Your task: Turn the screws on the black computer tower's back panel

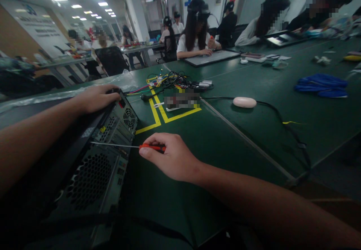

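A black desktop computer case (84,144) lies at the left with its metal back panel facing right. The panel shows a round fan grille, a large honeycomb vent and several ports. My left hand (97,97) is on the far end of the case, its fingers curled over the edge by the rear corner. In my right hand (169,154) is a red and black screwdriver (146,147), its handle pinched between thumb and fingers. The long thin shaft points left, and its tip meets the back panel near the upper edge.
Beyond the case lies a tangle of cables (175,80) beside yellow tape marks (183,114) on the green table. A pale pink oval object (244,102) sits on a black cable. Blue folded material (321,85) lies further right. Other people work across the table.
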Tool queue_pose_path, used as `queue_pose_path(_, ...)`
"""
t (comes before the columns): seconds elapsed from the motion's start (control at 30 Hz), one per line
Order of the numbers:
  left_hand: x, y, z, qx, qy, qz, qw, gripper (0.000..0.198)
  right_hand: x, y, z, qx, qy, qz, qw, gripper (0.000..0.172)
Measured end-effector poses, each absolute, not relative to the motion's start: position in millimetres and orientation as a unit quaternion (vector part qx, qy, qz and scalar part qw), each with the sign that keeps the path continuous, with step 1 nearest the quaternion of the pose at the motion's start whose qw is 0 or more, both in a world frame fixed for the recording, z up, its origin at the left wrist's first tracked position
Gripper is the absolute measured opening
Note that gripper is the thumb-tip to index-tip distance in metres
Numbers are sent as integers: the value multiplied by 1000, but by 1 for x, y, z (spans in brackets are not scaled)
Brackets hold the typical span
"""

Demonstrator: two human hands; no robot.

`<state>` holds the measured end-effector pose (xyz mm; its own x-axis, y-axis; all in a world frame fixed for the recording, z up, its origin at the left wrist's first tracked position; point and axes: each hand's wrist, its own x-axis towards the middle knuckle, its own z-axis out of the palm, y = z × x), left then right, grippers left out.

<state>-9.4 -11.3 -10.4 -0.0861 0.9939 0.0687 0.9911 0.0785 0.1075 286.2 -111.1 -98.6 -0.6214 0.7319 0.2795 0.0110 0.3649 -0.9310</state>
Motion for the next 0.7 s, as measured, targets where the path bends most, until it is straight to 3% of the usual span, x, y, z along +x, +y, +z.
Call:
queue_pose_path(0.3,-5,-12,-8,676,735,54,14,82,289,-115,-98,-253,-742,516,346,28)
queue_pose_path(0.47,-8,-11,-9,668,742,54,19,86,289,-113,-99,-238,-744,518,348,16)
queue_pose_path(0.7,-11,-10,-10,678,732,58,20,86,287,-112,-101,-226,-736,528,359,16)
